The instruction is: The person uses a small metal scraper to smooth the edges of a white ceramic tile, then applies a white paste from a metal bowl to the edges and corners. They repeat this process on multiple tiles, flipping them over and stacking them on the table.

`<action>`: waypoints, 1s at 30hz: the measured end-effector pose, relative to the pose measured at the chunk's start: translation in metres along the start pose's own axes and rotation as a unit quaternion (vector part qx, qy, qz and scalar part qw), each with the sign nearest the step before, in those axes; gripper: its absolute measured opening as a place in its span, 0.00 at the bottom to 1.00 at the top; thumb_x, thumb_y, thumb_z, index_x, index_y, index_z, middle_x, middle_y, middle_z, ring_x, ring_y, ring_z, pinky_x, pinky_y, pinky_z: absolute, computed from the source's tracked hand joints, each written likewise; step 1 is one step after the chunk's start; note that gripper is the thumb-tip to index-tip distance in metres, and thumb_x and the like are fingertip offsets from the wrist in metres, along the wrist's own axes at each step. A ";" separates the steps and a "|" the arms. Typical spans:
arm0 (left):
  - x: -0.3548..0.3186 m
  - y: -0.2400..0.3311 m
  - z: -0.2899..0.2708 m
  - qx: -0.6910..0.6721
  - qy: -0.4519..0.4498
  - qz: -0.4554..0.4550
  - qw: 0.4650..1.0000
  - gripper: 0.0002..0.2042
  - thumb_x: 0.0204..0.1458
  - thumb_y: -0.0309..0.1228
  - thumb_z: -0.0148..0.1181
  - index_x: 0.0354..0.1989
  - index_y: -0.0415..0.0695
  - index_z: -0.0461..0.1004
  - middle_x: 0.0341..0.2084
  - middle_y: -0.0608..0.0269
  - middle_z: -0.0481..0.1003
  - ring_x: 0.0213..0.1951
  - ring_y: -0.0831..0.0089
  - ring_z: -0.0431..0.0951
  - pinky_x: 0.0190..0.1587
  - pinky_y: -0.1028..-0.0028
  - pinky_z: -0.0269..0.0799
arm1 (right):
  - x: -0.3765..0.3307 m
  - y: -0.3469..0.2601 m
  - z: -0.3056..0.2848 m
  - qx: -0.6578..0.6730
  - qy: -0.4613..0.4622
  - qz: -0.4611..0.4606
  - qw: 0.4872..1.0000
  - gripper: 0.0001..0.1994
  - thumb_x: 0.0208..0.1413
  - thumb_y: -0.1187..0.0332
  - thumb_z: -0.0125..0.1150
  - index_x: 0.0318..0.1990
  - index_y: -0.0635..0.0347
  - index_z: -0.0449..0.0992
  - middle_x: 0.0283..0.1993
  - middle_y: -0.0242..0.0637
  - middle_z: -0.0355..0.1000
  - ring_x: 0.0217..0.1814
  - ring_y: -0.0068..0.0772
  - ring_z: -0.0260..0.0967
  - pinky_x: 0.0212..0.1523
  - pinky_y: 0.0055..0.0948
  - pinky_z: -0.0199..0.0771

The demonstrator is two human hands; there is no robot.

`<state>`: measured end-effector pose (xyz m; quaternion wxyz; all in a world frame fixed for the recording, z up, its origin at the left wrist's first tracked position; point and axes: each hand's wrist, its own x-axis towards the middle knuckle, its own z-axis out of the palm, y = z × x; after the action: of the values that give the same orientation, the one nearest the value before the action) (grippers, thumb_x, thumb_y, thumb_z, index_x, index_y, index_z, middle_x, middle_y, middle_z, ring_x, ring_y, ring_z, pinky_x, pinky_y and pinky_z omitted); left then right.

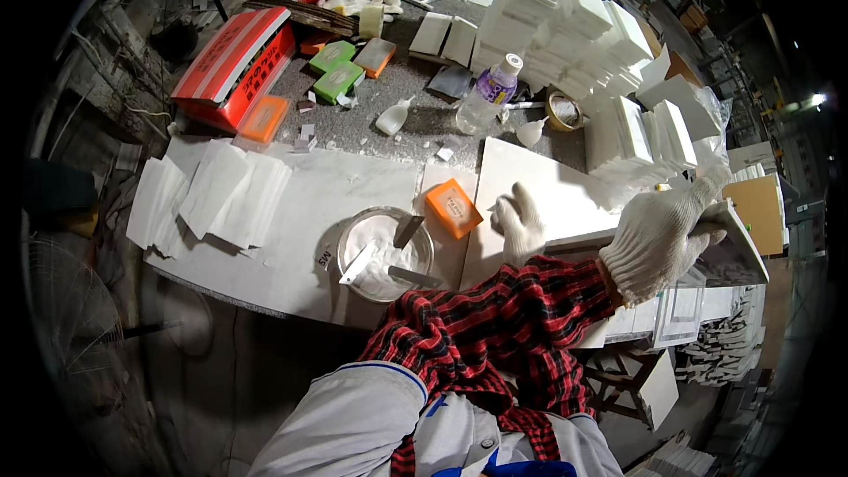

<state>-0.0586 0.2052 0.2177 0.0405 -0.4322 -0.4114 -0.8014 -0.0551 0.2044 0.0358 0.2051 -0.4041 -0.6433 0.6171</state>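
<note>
My left hand (658, 234), in a white knit glove, crosses over to the right with its fingers closed around the edge of a tilted flat tile (740, 252), whose greyish face shows. Under that forearm my right hand (521, 225), also gloved, rests by the white slab (508, 172) with its fingers stretched out and apart. Left of it lies an orange box (454, 208). A round tub of white paste (371, 247) stands on the pale board, with a putty knife (358, 263) and other flat blades in it.
White tiles (234, 194) lie stacked at the left. A clear bottle with purple label (488, 95), small squeeze bottles (394, 117) and green boxes (338, 79) stand farther back. Tall tile stacks (548, 31) rise at the back right. A red carton (234, 66) sits far left.
</note>
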 end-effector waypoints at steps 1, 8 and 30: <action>-0.002 0.001 0.003 0.005 0.000 0.011 1.000 0.32 0.45 0.28 0.72 0.61 0.45 0.67 0.35 0.55 0.81 0.34 0.54 0.82 0.37 0.63 0.78 | 0.013 0.002 0.000 0.018 0.034 -0.024 0.999 0.37 0.61 0.62 0.61 0.71 0.72 0.51 0.56 0.50 0.70 0.47 0.35 0.71 0.44 0.30 0.77; -0.005 0.004 0.004 -0.012 -0.086 -0.065 0.994 0.33 0.47 0.30 0.70 0.64 0.48 0.65 0.36 0.53 0.80 0.33 0.56 0.82 0.36 0.64 0.78 | 0.133 0.032 -0.017 -0.279 0.278 -0.027 0.919 0.41 0.50 0.51 0.70 0.66 0.67 0.63 0.61 0.52 0.70 0.59 0.46 0.71 0.59 0.38 0.69; 0.013 0.019 -0.038 -0.088 -0.192 -0.148 0.966 0.30 0.49 0.24 0.69 0.63 0.45 0.68 0.50 0.45 0.77 0.48 0.60 0.81 0.50 0.69 0.78 | 0.196 0.020 0.012 -0.203 0.339 0.081 0.915 0.18 0.51 0.61 0.69 0.51 0.51 0.78 0.47 0.42 0.75 0.49 0.42 0.75 0.50 0.40 0.75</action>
<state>-0.0835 0.1700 0.2286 -0.1967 -0.5142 -0.3983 -0.7337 -0.1744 0.3462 -0.0315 0.2738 -0.6731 -0.6113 0.3136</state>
